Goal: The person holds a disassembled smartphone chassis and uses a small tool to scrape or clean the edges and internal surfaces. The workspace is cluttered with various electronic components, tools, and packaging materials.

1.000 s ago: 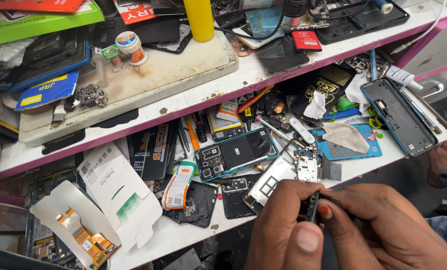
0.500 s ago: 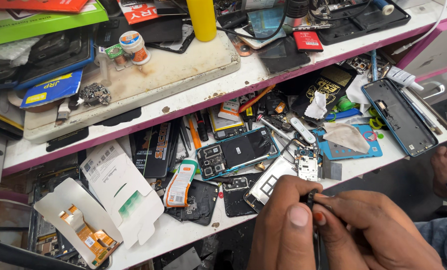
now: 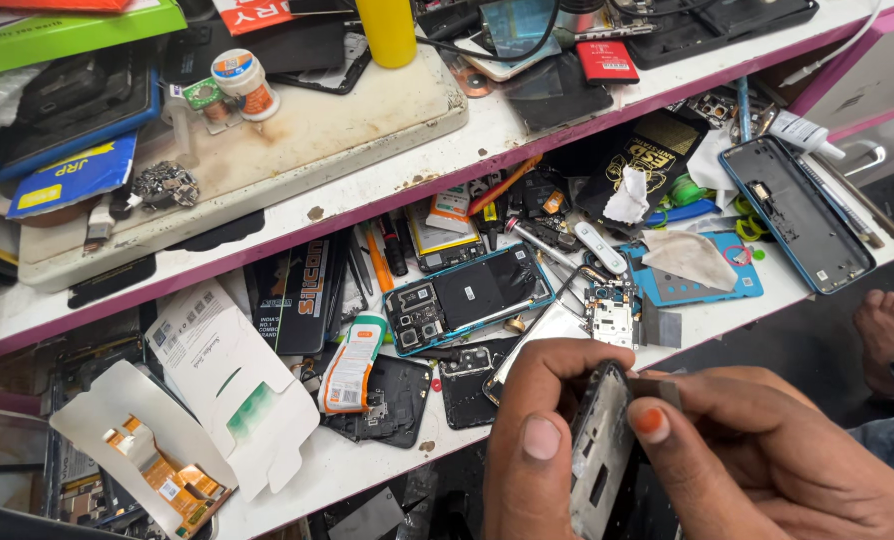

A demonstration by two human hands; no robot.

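1. Here the left hand [image 3: 542, 450] grips a phone frame [image 3: 599, 455], thumb on its near face and fingers curled behind its top edge.
2. The right hand [image 3: 767, 450] pinches the same frame from the right, thumb [image 3: 657, 440] pressed on its upper edge.
3. The frame stands nearly edge-on between both hands, at the bottom of the view, in front of the shelf [image 3: 367, 470].
4. Just beyond the knuckles lie an opened phone [image 3: 467, 297] and a circuit board [image 3: 610, 310].
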